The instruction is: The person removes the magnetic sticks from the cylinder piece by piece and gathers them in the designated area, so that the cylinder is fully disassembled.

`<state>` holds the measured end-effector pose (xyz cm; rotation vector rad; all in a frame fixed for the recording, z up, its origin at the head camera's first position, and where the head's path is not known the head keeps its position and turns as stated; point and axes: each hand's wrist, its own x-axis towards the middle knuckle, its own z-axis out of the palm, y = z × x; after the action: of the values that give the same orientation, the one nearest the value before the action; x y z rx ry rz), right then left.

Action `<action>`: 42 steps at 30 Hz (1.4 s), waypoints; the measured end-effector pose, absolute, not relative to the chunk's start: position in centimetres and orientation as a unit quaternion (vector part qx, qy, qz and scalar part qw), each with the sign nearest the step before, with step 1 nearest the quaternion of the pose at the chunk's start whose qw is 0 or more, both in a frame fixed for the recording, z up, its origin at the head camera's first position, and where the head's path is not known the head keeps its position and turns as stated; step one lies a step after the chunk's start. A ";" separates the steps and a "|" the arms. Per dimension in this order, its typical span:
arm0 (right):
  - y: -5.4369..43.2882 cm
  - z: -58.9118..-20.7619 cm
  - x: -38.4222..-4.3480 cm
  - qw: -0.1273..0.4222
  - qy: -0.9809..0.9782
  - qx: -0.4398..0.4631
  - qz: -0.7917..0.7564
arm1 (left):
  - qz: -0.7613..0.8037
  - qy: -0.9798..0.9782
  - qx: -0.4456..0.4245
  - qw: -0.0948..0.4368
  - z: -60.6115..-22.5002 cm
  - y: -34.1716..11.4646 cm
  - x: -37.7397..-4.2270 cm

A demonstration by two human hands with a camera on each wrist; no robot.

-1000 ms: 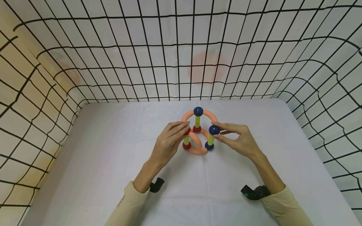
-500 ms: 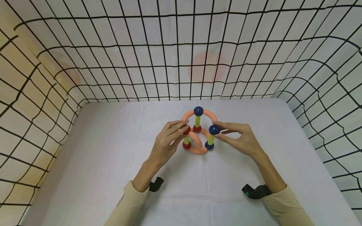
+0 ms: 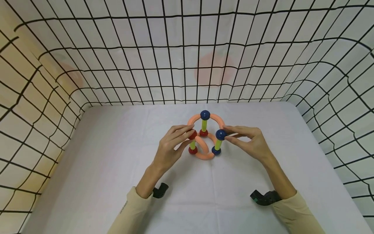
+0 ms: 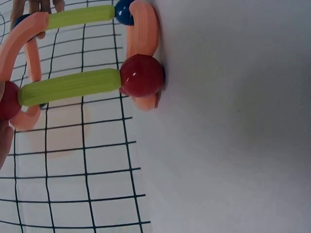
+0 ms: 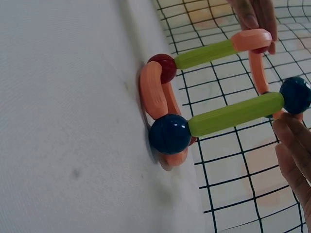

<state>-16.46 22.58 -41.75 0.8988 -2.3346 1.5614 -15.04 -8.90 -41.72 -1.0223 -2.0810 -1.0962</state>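
A stick-and-ball construction toy stands on the white table, with upright yellow-green sticks (image 3: pixel 204 125) between lower and upper balls. Curved orange sticks (image 3: pixel 217 119) join balls at both levels. My left hand (image 3: pixel 172 146) holds the upper red ball (image 3: pixel 192 134) between thumb and fingers. From that ball a curved orange stick (image 4: pixel 22 39) slants down, its other end free. My right hand (image 3: pixel 249 142) is at the right side of the upper blue ball (image 3: pixel 221 134), thumb and fingers extended, fingertips right at its surface. Another blue ball (image 3: pixel 205 114) tops the back upright.
Black wire mesh (image 3: pixel 184 68) rises behind the table and along both sides. The white cloth-covered table (image 3: pixel 117 146) spreads around the toy. Dark wrist cameras (image 3: pixel 265 197) sit under both forearms.
My right thumb and fingers have slid a little to the right off the upper blue ball. The left hand has shifted slightly left, still holding the red ball. The toy stays in place.
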 end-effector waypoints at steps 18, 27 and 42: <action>23.3 -45.5 -18.9 -0.038 -0.843 0.150 0.515 | -0.482 -0.843 -0.239 0.029 -45.5 -11.4 -19.6; 22.0 -47.1 -19.8 -0.100 -0.858 0.160 0.477 | -0.467 -0.834 -0.279 -0.091 -46.5 -9.7 -21.6; 21.5 -47.9 -20.1 -0.104 -0.879 0.167 0.435 | -0.375 -0.870 -0.300 -0.111 -46.4 -9.4 -21.9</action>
<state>-20.06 21.47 -47.94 0.5616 -2.9594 1.4651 -21.85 -9.43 -46.36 -1.0170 -2.9450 -1.2683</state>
